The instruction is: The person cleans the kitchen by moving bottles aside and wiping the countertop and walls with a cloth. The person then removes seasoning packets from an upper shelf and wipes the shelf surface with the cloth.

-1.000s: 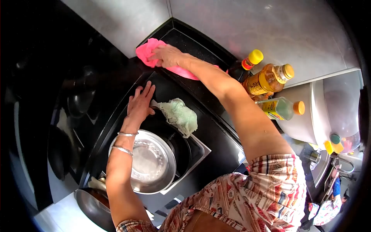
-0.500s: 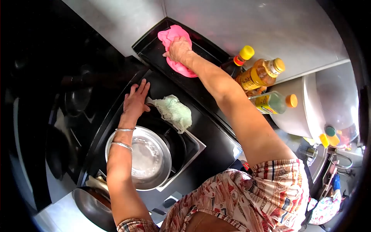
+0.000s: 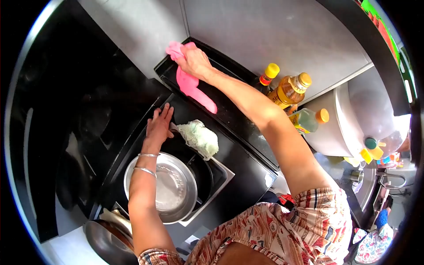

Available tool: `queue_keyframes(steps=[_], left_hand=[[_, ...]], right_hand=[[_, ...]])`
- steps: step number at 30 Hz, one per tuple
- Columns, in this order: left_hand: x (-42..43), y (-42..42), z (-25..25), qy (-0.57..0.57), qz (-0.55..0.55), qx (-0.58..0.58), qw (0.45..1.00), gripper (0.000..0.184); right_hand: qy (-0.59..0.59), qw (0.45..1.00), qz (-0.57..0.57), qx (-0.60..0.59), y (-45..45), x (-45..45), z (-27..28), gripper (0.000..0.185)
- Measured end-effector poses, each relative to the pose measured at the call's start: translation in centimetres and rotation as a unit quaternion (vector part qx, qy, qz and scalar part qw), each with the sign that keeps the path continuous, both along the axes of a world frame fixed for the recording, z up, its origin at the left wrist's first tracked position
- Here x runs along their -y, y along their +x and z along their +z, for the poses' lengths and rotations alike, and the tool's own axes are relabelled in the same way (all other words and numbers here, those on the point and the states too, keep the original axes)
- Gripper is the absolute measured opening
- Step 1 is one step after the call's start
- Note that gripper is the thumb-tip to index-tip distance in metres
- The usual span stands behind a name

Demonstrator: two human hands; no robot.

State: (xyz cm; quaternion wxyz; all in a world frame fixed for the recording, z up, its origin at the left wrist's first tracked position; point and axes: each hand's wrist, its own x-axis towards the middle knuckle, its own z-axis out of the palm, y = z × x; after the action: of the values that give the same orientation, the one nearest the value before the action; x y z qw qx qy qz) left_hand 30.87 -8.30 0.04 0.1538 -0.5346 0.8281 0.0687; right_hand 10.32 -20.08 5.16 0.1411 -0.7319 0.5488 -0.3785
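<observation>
Upper centre of frame: we find the pink cloth (image 3: 187,81) bunched in the right hand (image 3: 193,62), fingers curled round it. A crumpled end pokes out to the left of the fingers; the remainder trails below the hand, across the black ledge (image 3: 238,118), toward frame centre.

Appearance: we record bright, even pink, creased near the grip, smoother along the tapering tail.

Left hand (image 3: 159,125), left of centre: below the pink cloth and apart from it, palm down, fingers slightly parted, nothing seen in its grasp. We note a pale green cloth (image 3: 199,138) just beside its thumb.
</observation>
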Motion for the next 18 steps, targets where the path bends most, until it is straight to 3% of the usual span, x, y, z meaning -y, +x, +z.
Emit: queue_keyframes(steps=[3,5,6,7,12,18], left_hand=[[0.0,0.1,0.1,-0.001,-0.003,-0.002,1.0,0.101],[0.0,0.3,-0.2,-0.002,-0.01,-0.009,1.0,0.102],[0.1,0.0,0.4,0.012,0.0,0.0,1.0,0.103],[0.2,0.0,0.9,0.029,0.008,0.012,0.999,0.103],[0.3,0.0,0.6,0.016,-0.002,0.036,0.999,0.103],[0.1,-0.1,0.7,0.005,-0.013,0.043,0.999,0.102]], right_hand=[[-0.142,0.976,-0.043,-0.157,0.4,4.2,-0.8,0.029],[-0.042,0.948,-0.061,-0.311,-0.3,7.5,-1.9,0.032],[0.069,0.926,-0.048,-0.369,-0.7,8.1,-2.0,0.035],[0.06,0.907,-0.02,-0.415,-1.3,9.0,-2.9,0.034],[0.024,0.892,-0.098,-0.44,-1.1,9.2,-6.0,0.029],[0.115,0.891,-0.158,-0.41,-4.1,3.4,-5.6,0.023]])
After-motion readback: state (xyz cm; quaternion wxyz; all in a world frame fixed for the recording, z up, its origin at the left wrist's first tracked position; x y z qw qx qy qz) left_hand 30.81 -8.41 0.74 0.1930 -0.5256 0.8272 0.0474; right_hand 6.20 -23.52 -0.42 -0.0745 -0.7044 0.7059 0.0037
